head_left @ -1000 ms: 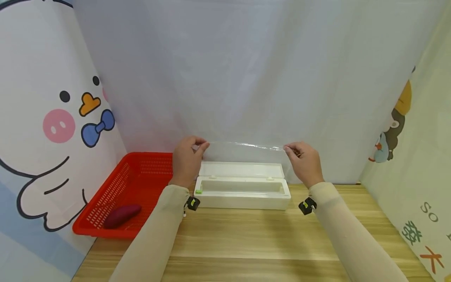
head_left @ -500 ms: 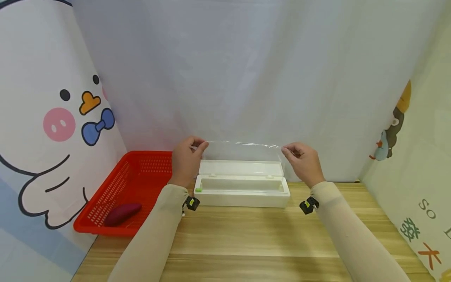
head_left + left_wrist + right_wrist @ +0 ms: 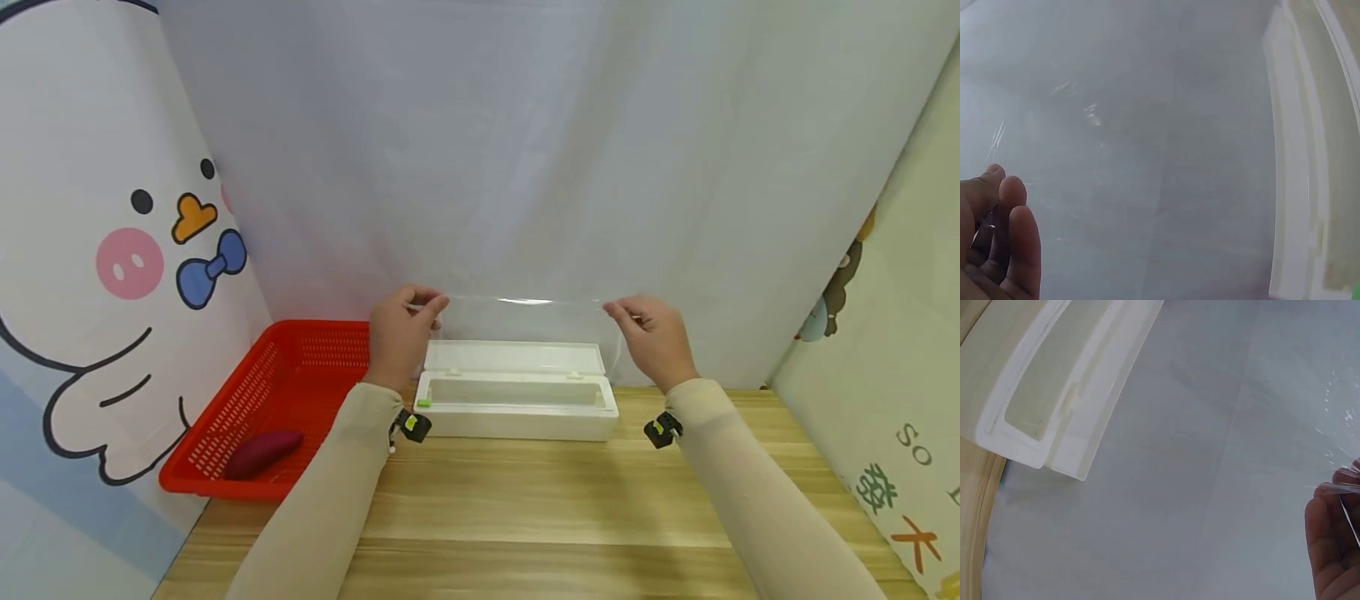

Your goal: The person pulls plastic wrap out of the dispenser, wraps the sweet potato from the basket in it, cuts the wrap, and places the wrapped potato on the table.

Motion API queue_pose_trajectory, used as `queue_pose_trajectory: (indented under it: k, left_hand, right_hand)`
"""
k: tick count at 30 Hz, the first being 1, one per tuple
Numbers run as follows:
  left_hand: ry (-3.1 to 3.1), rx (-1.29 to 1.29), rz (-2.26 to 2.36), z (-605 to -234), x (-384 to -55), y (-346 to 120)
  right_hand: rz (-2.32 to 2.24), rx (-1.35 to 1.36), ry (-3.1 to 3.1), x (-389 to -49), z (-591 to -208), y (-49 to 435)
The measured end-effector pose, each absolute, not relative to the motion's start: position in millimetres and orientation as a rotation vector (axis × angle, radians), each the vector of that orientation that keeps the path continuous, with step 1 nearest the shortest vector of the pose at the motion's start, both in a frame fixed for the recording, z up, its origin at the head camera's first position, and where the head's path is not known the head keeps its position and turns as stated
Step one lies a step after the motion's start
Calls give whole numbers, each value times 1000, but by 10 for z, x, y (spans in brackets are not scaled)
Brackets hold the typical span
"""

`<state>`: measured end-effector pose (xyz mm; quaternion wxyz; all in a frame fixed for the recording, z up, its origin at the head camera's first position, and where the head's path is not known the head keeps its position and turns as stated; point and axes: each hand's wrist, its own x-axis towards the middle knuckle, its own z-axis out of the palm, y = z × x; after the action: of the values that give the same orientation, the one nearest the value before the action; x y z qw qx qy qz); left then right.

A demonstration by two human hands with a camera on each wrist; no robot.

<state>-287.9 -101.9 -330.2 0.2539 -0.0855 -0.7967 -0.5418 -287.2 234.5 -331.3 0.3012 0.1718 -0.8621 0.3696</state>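
Note:
A sheet of clear cling film (image 3: pixel 525 302) stretches between my two hands, its top edge catching the light. My left hand (image 3: pixel 401 337) pinches one corner of it between thumb and fingers, and my right hand (image 3: pixel 654 340) pinches the other. Behind and below the film lies a long white dispenser box (image 3: pixel 517 425) with its lid (image 3: pixel 513 357) tipped back. In the left wrist view, shiny creases run through the film (image 3: pixel 1091 114) near the fingertips. The right wrist view shows the film (image 3: pixel 1341 487) gathered at the fingers. Where the film's lower end lies cannot be told.
A red plastic basket (image 3: pixel 225 417) stands to the left, partly behind my left arm. In it lies a purple sweet potato (image 3: pixel 264 454). The wooden table (image 3: pixel 517 508) stretches in front of the box, and a pale cloth (image 3: pixel 525 150) hangs behind.
Both hands keep their pinch on the cling film. My right hand has shifted slightly up and to the right, and the film's top edge looks straighter and tauter.

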Motion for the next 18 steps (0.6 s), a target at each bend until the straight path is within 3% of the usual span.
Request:
queue_pose_trajectory:
  k: [12,18]
  left_hand:
    - [-1971,-274,-1718,-3183,-2857,-985]
    - [-1951,-268,-1690,-3150,-2874,-986]
  right_hand:
    - [1198,314,-2258,-2866,-3213,2311]
    - [1311,343,-2223,-2678,-2995,2181]
